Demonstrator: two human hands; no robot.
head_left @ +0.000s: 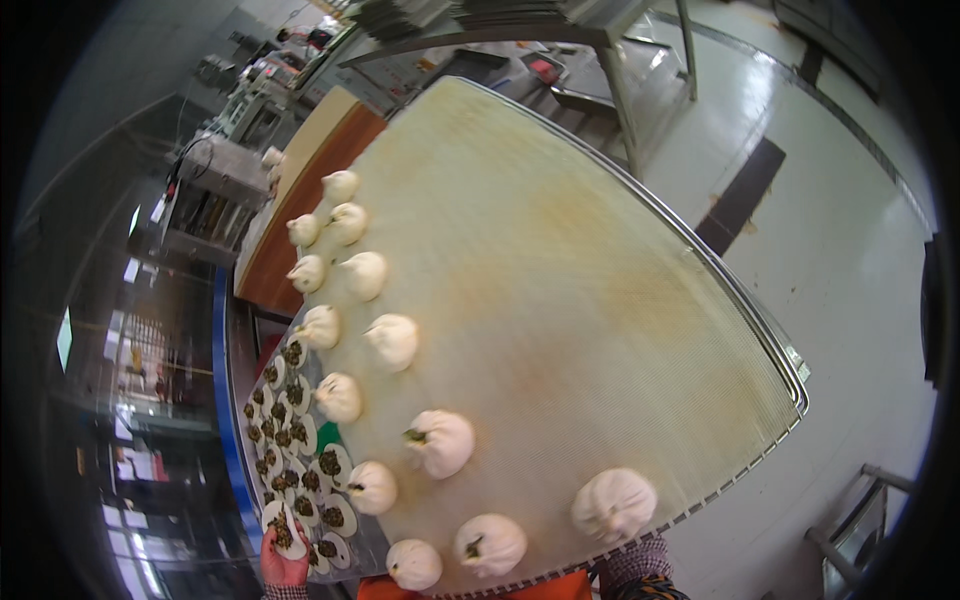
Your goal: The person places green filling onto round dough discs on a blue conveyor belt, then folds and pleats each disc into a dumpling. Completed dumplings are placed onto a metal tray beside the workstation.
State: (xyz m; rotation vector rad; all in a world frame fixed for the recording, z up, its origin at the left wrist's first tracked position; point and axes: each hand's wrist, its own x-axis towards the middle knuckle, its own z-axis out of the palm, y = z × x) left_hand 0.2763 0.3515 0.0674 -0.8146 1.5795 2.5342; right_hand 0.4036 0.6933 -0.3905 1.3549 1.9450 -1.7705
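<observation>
At the lower left, my left hand (285,566) is closed on a round dough wrapper (284,528) with dark chopped filling on it, just above other filled wrappers (330,462). My right forearm, in a checked sleeve (640,562), comes up at the near rim of a mesh-covered tray (590,290). The fingers of my right hand are hidden there. Nearest to it is a slightly blurred pleated bun (615,505); whether my hand touches it I cannot make out. More pleated buns (442,443) line the tray's left side and near edge, some showing filling at the top.
The tray has a raised metal rim (690,235) along its right side. A wooden board (320,200) stands beyond its left edge, with metal machines (215,185) farther off. A metal rack (610,75) is at the back, and a metal frame (850,530) stands on the floor at right.
</observation>
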